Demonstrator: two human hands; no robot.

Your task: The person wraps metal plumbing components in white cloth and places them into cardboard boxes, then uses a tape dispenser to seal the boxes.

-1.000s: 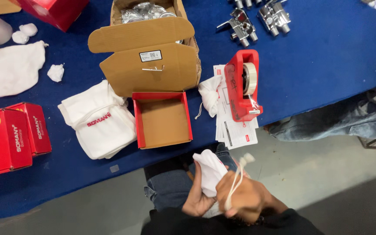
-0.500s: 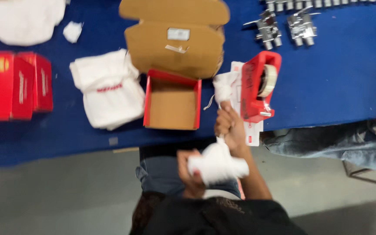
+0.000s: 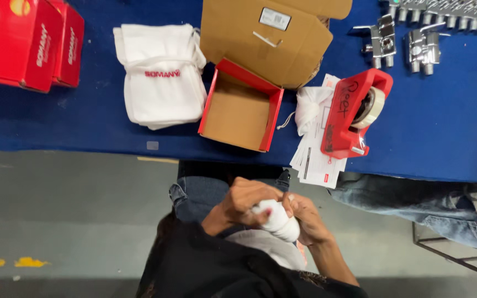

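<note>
Below, grey concrete floor [image 3: 56, 221], blue table [image 3: 443, 127], left hand [image 3: 244, 201] and right hand [image 3: 305, 218] fingers wrapped around white pouch [image 3: 277, 219]

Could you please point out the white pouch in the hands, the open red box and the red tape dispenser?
white pouch [image 3: 279, 219]: head view, middle of the rolled cloth between both hands.
open red box [image 3: 238, 113]: head view, its brown inside floor.
red tape dispenser [image 3: 342, 118]: head view, its flat red side.

Right hand [image 3: 305, 218] back from the table, now beside left hand [image 3: 244, 201] around white pouch [image 3: 277, 219]
</note>
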